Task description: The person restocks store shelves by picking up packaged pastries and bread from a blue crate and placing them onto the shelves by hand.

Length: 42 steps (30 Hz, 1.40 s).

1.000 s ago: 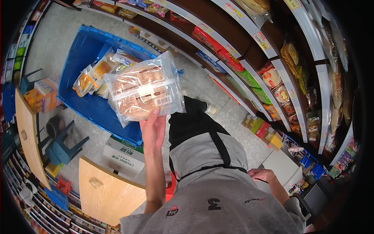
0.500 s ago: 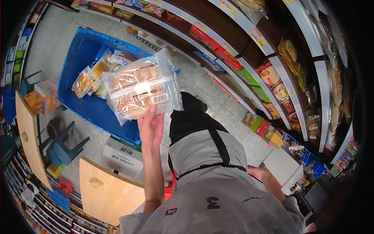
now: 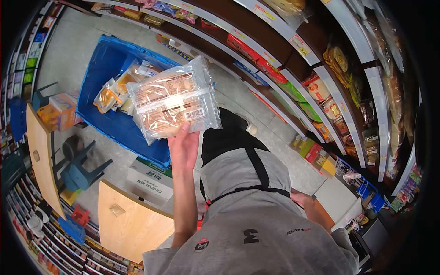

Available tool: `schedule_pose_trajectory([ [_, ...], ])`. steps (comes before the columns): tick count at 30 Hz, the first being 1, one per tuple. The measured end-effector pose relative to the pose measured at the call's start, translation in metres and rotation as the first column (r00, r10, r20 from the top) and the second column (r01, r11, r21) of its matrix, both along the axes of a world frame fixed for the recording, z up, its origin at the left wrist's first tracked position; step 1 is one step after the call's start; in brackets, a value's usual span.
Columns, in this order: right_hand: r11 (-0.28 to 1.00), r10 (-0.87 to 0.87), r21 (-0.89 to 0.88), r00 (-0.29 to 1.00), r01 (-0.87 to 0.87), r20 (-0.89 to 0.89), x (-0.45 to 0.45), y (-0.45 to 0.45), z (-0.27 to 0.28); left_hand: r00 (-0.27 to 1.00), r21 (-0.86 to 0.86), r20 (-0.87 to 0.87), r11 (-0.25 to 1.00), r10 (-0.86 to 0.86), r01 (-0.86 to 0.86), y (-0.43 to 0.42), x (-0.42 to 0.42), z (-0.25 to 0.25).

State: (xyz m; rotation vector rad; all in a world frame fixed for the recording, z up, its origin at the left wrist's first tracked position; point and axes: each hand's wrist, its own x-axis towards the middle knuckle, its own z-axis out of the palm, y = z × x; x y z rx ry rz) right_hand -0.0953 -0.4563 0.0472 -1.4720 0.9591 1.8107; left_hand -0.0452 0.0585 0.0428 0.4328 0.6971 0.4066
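My left hand is closed on the lower edge of a clear-wrapped pack of bread, with the thumb on top and the other fingers underneath, out of sight. The pack's printed side, with a white barcode label, faces up. It is held over the right side of a blue plastic crate, covering part of its rim. Inside the crate lie several wrapped bread packs. Down by my hip on the right is my right hand, partly hidden by my clothes; its fingers do not show clearly.
Shelves of packaged food curve along the top and right. A white carton stands below the crate. Wooden tabletops, a dark teal stool and an orange-and-white box are at the left. A pale counter is near my right arm.
The pack of bread stays in my left hand at nearly the same angle. The view has shifted slightly, so the crate and stool appear a little further right. My right hand stays by my hip.
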Motion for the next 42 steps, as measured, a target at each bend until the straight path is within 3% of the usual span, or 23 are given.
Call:
schedule_pose_trajectory([
  [9,0.973,-0.229,0.05,0.972,0.227,0.051,-0.026,-0.023,-0.035,0.999,0.004,0.035,1.0,-0.03,0.03,-0.005,0.013,0.015],
  [12,0.974,-0.198,0.128,0.978,0.188,0.072,-0.025,-0.022,-0.038,0.998,0.034,0.034,0.998,-0.054,0.053,-0.007,0.016,0.018],
  [19,0.983,-0.149,0.122,0.987,0.14,0.065,-0.003,-0.006,-0.031,0.998,0.021,0.026,0.998,-0.057,0.056,-0.009,0.01,0.021],
  [21,0.915,-0.136,0.396,0.985,0.083,0.108,0.008,-0.009,-0.039,0.998,0.019,0.028,0.998,-0.059,0.059,-0.009,0.009,0.02],
  [22,0.913,-0.138,0.399,0.984,0.083,0.11,0.015,-0.01,-0.045,0.998,0.013,0.029,0.998,-0.061,0.061,-0.01,0.009,0.02],
  [24,0.823,-0.075,0.553,0.94,-0.13,0.333,0.041,-0.003,-0.056,0.997,0.036,0.034,0.997,-0.069,0.068,-0.011,0.01,0.023],
  [25,0.821,-0.078,0.556,0.937,-0.133,0.339,0.054,0.0,-0.057,0.997,0.049,0.025,0.996,-0.071,0.07,-0.013,0.009,0.023],
  [27,0.836,0.172,0.457,0.936,-0.304,0.308,0.082,0.015,-0.043,0.994,0.109,-0.035,0.988,-0.103,0.106,-0.013,0.008,0.021],
  [29,0.832,0.208,0.429,0.915,-0.351,0.346,0.102,0.034,-0.025,0.986,0.168,-0.099,0.975,-0.132,0.147,-0.013,0.005,0.019],
  [31,0.712,0.4,0.325,0.74,-0.623,0.541,0.125,0.059,0.0,0.92,0.44,-0.352,0.837,-0.174,0.326,-0.013,0.002,0.019],
  [32,0.709,0.397,0.327,0.736,-0.626,0.549,0.131,0.06,-0.003,0.892,0.52,-0.418,0.759,-0.173,0.391,-0.013,0.003,0.026],
  [33,0.618,0.474,0.164,0.531,-0.768,0.703,0.136,0.059,-0.006,0.894,0.526,-0.415,0.757,-0.169,0.388,-0.012,0.001,0.026],
  [34,0.519,0.521,-0.026,0.291,-0.854,0.802,0.141,0.059,-0.009,0.88,0.66,-0.453,0.61,-0.142,0.438,-0.011,-0.001,0.021],
  [36,0.598,0.549,-0.239,0.175,-0.765,0.817,0.153,0.091,-0.005,0.899,0.843,-0.43,0.321,-0.081,0.432,-0.005,0.0,0.003],
  [37,0.77,0.342,-0.074,0.312,-0.634,0.886,0.161,0.122,0.001,0.9,0.844,-0.427,0.319,-0.088,0.431,-0.004,0.006,0.011],
  [38,0.878,0.107,0.107,0.41,-0.467,0.906,0.168,0.158,0.014,0.893,0.892,-0.45,0.022,-0.025,0.451,-0.006,0.011,0.028],
  [39,0.883,-0.147,0.374,0.59,-0.283,0.794,0.174,0.195,0.046,0.89,0.85,-0.454,-0.278,0.039,0.446,-0.008,0.014,0.038],
  [40,0.806,-0.393,0.59,0.694,-0.056,0.603,0.18,0.229,0.07,0.887,0.826,-0.458,-0.341,0.06,0.449,-0.01,0.013,0.028],
  [42,0.615,-0.585,0.744,0.785,0.263,0.206,0.178,0.265,0.069,0.895,0.824,-0.442,-0.365,0.065,0.434,-0.017,0.017,0.025],
])
